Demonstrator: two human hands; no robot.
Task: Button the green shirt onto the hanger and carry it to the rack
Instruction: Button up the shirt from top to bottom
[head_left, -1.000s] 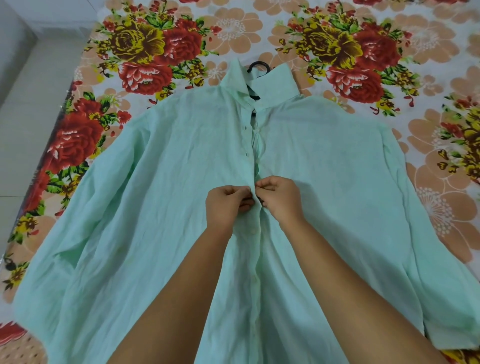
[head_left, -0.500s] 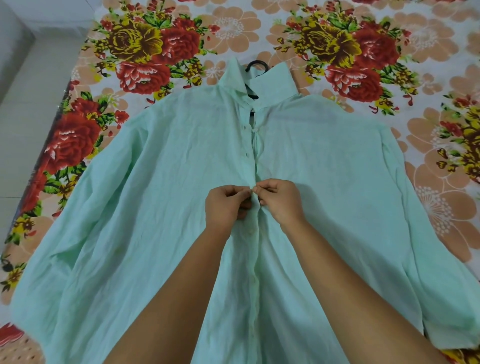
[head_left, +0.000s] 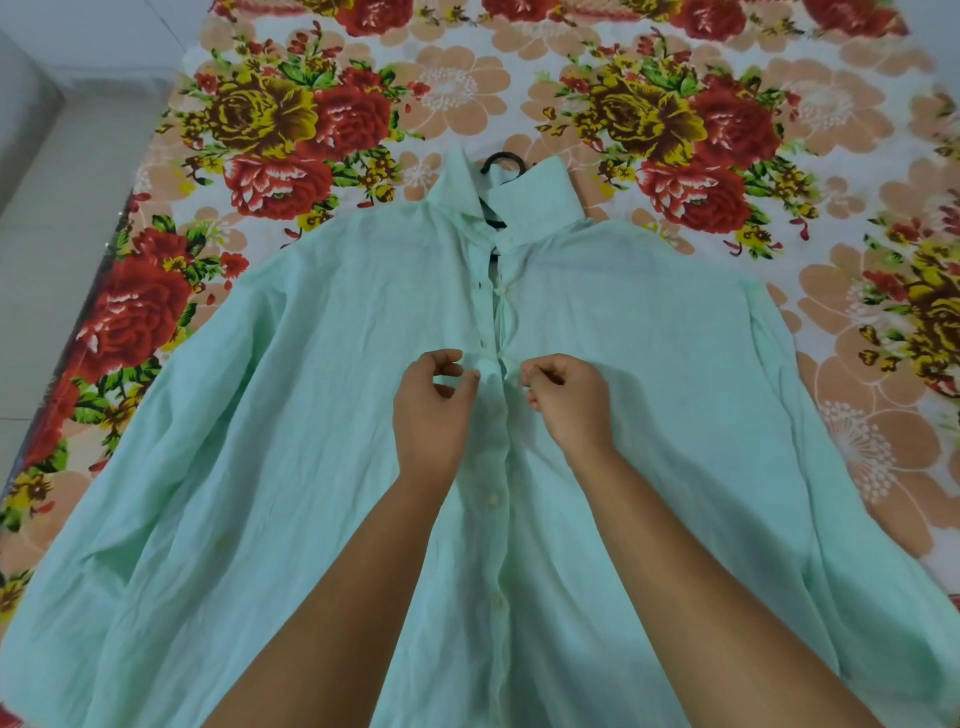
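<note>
The pale green shirt lies face up on the bed with its sleeves spread wide. A black hanger sits inside it; its hook sticks out above the collar. The placket gapes open from the collar down to my hands, and below them it lies closed with buttons showing. My left hand rests at mid-chest just left of the placket, thumb and fingers apart, fingertips touching the cloth. My right hand is just right of the placket, fingers curled and pinching the edge of the fabric.
A bedsheet with large red, yellow and peach flowers covers the bed under the shirt. The bed's left edge borders a pale tiled floor. No rack is in view.
My hands were pressed together at one button on the placket. They have now drawn a little apart, and my left hand's fingers have loosened. The shirt has not shifted.
</note>
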